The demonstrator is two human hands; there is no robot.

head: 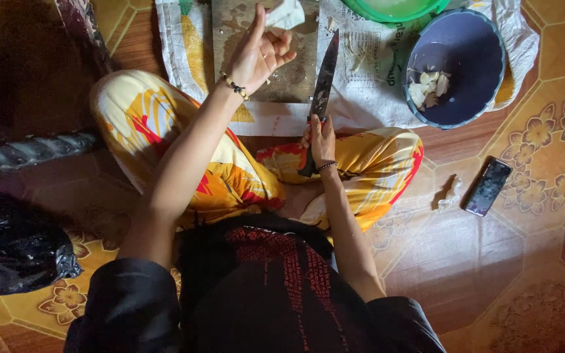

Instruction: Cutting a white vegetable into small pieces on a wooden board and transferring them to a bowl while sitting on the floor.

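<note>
The white piece is up in my left hand, pinched in the fingertips above the wooden cutting board. My right hand is closed around the handle of a big dark knife, and the blade points up, away from me, next to the board. The board lies on a printed sack spread on the floor. I see a blue bowl to the right on the sack, with a few pale cut pieces in the bottom. A green bowl sits at the top edge; I cannot tell what is in it. A dark phone lies on the floor, apart from the bowls.
</note>
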